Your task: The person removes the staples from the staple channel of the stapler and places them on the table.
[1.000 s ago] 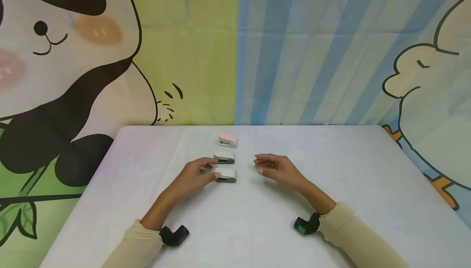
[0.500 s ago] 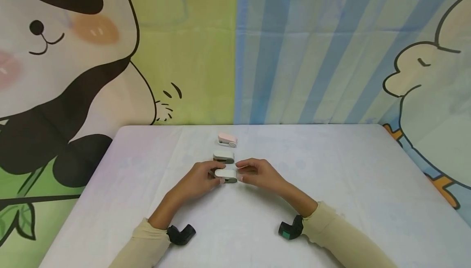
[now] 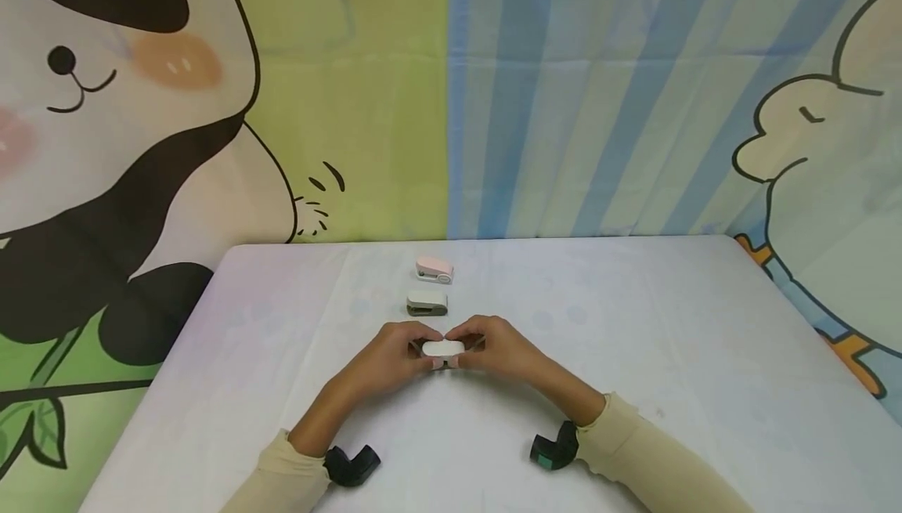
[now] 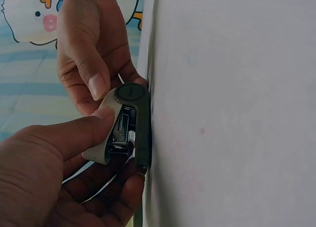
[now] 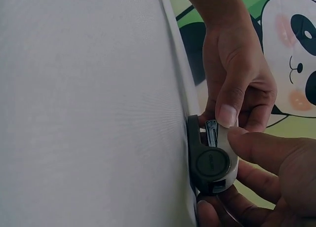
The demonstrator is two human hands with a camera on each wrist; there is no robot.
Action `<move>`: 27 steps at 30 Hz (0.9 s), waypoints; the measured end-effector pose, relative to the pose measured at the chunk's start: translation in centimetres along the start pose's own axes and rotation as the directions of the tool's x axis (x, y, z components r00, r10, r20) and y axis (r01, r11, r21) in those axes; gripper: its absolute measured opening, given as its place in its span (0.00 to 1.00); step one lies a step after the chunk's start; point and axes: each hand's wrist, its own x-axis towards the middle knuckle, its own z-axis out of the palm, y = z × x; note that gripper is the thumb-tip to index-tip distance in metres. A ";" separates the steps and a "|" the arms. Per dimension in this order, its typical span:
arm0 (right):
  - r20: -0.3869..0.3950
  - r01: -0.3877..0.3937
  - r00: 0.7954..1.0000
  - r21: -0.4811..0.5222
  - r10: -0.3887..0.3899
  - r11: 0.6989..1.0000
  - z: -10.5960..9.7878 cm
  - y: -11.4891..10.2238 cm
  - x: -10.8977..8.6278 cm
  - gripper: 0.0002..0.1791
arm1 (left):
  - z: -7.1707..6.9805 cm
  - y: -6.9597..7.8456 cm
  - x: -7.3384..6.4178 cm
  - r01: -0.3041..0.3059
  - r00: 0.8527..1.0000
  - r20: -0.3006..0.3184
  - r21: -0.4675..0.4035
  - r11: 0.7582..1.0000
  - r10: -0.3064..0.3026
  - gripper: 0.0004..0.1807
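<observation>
My left hand [image 3: 395, 358] and right hand [image 3: 502, 350] meet at a small stapler [image 3: 443, 348] with a white top and a dark grey base. In the left wrist view, my left thumb lies on the stapler's pale top [image 4: 98, 152], with curled fingers on its far side. My right thumb and fingers pinch the end with the round hinge, best seen in the right wrist view on the stapler's dark base [image 5: 195, 155]. Its metal staple channel shows between top and base. The base appears to touch the white tabletop. Fingers hide part of both ends.
Behind the hands lies a second white and grey stapler [image 3: 426, 303]. Farther back is a pink and white stapler [image 3: 434, 270], roughly in line with it. All are on a white-covered table [image 3: 599, 301], whose back edge meets a cartoon-printed curtain [image 3: 380, 106].
My right hand has come in from the right and taken hold of the nearest stapler, which my left hand also grips. That stapler has shifted slightly right and towards me. The other two stay put.
</observation>
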 end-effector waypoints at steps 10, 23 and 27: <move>0.006 0.033 0.999 -0.090 -0.033 0.995 0.0 0.1 -1.2 0.11 | 0.9 -0.1 -0.3 -0.083 0.996 0.048 0.066 0.994 0.080 0.20; 0.050 0.027 0.999 -0.248 -0.015 0.968 0.3 -1.6 -2.4 0.12 | 1.9 0.4 -0.4 -0.086 0.990 0.117 0.074 0.994 0.077 0.10; 0.030 0.165 0.986 -0.341 -0.165 0.925 1.4 -1.8 -2.3 0.16 | 1.9 0.3 -0.4 -0.086 0.991 0.106 0.088 0.992 0.077 0.10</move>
